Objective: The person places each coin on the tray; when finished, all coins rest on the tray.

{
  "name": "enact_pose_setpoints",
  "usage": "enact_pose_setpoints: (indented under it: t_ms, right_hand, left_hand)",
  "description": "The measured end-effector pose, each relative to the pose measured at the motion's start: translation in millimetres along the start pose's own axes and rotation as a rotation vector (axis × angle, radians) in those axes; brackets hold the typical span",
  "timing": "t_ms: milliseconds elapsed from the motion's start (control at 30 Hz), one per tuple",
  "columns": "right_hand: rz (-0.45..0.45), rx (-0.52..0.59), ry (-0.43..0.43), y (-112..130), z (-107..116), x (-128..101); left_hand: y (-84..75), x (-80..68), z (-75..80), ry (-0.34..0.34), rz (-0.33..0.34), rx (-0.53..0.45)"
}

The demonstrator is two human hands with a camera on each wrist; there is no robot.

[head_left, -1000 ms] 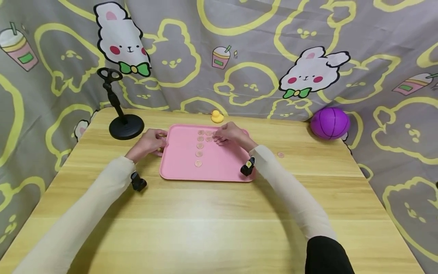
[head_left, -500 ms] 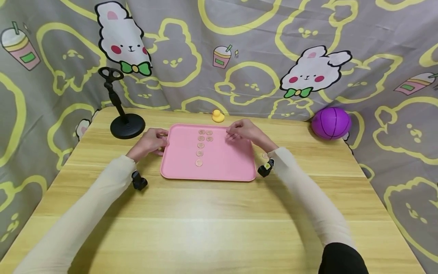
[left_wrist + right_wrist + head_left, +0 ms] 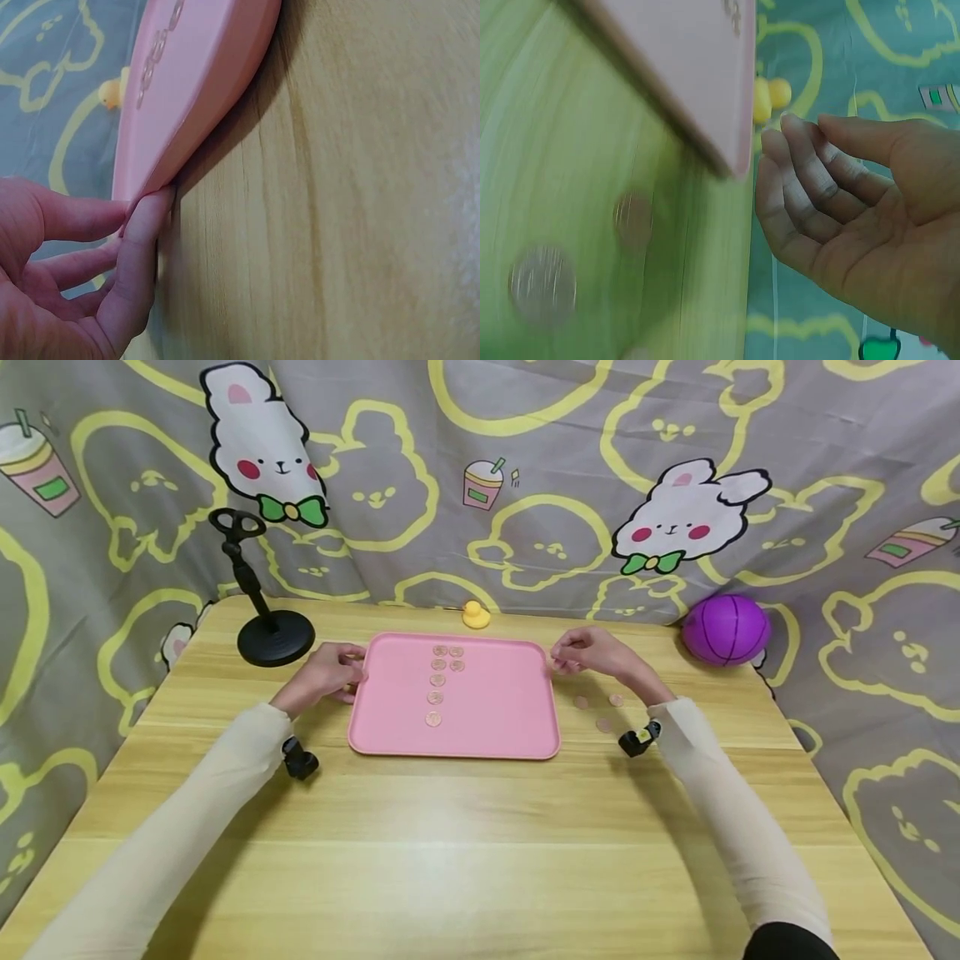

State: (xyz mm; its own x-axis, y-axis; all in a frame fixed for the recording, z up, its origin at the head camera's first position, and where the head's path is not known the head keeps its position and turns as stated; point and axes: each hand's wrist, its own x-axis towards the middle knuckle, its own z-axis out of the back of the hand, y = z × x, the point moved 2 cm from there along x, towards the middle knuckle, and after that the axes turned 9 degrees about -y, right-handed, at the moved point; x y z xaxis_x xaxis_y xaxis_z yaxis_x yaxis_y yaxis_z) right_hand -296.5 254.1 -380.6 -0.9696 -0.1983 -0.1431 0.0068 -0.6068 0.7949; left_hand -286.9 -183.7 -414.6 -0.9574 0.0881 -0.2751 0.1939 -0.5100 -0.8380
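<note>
Coins point(image 3: 437, 680), seven in all, lie flat on the pink tray point(image 3: 495, 718) in two columns: five in the left column, two in the right, the pair level with the two farthest of the five. Three more coins point(image 3: 603, 725) lie on the worktop point(image 3: 450, 860) to the right of the tray, on the near side of the right hand point(image 3: 596, 656). Right hand: above the worktop, just beside the tray's right edge, toward the far corner; fingers loosely bent, thumb tip close to the fingertips. Right wrist view shows a gap between this hand and the tray corner. The seven on the tray lie to its left, well apart from it; the worktop three are nearer, also apart, and blurred in the right wrist view. Left hand point(image 3: 330, 668): thumb and finger pinch the tray rim at the left edge, nearer the far corner than the near one; grip plain in the left wrist view. Both columns lie to the right of this hand, apart from it. Surroundings: yellow duck point(image 3: 476, 615) behind the tray; purple ball point(image 3: 725, 631) at far right; black stand point(image 3: 276, 637) at far left, beyond the left hand; printed cloth point(image 3: 547, 443) hanging behind the worktop. Coin markings too small to read.
</note>
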Motion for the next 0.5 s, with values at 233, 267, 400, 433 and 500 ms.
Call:
enact_pose_setpoints:
  t_ms: [233,267,400,433,500]
  right_hand:
    - [0.029,-0.041,-0.027,-21.6,23.2,-17.0]
    - [0.036,-0.050,-0.030,-24.6,25.4,-18.5]
    - [0.072,-0.079,-0.047,-37.3,32.9,-23.0]
    - [0.080,-0.085,-0.049,-40.5,34.5,-23.9]
    - [0.091,-0.098,-0.046,-46.1,36.9,-25.8]
  left_hand:
    - [-0.3,0.1,-1.2,0.009,-0.004,-0.007]
    - [-0.1,0.1,-0.9,0.008,-0.006,-0.006]
    - [0.9,0.0,0.3,0.002,-0.007,-0.009]
    - [1.1,0.0,0.6,-0.001,-0.005,-0.008]
    - [1.2,-0.1,0.9,-0.003,-0.005,-0.006]
